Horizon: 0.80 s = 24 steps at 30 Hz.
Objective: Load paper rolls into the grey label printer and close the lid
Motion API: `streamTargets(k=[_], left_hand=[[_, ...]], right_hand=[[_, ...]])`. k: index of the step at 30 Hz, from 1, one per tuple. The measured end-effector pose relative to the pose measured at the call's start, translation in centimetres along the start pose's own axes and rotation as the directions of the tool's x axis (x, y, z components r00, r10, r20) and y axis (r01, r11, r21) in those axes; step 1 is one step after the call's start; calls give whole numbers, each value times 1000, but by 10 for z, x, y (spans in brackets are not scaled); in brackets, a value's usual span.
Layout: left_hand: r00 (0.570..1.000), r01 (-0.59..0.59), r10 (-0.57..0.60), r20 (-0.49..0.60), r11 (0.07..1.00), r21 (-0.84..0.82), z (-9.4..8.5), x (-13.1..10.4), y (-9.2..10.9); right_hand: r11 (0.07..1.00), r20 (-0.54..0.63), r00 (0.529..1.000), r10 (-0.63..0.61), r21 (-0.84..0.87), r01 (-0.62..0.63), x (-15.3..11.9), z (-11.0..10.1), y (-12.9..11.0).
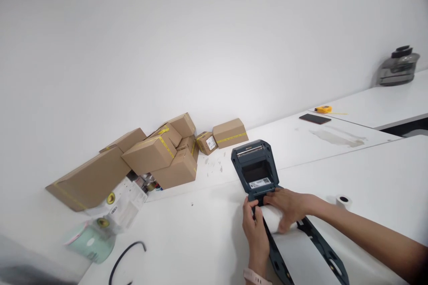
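A dark blue-grey label printer (pixel 238 164) stands on the white table with its lid raised. Inside it lies a white paper roll (pixel 271 217), and a wide strip of paper (pixel 302 256) runs from it toward the bottom edge. My left hand (pixel 256 227), with a pink band at the wrist, grips the printer's left side near the hinge. Over the roll, my right hand (pixel 286 207) rests with its fingers spread, fingertips at the inner back of the printer. The paper partly hides the printer's inside.
Cardboard boxes (pixel 150 156) are piled along the wall at left. A mint-green container (pixel 92 242) and a black cable (pixel 122 256) are at lower left. A small white roll (pixel 343 201), phone (pixel 314 119), yellow tape measure (pixel 323 109) and grey transparent container (pixel 397 69) are at right.
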<state>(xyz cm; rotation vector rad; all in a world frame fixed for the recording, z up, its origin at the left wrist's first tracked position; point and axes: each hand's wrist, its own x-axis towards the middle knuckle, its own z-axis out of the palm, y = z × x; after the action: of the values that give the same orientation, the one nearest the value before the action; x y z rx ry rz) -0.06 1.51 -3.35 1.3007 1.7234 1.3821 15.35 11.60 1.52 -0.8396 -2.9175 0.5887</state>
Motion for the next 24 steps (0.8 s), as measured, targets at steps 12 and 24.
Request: streamTargets(k=[12, 24], left_hand=[[1000, -8, 8, 21, 1000, 1, -4, -4, 10], [999, -42, 43, -11, 996, 80, -10, -20, 17]], right_hand=[[929, -525, 851, 23, 326, 176, -37, -74, -20], [877, -727, 630, 273, 457, 148, 24, -128, -4]])
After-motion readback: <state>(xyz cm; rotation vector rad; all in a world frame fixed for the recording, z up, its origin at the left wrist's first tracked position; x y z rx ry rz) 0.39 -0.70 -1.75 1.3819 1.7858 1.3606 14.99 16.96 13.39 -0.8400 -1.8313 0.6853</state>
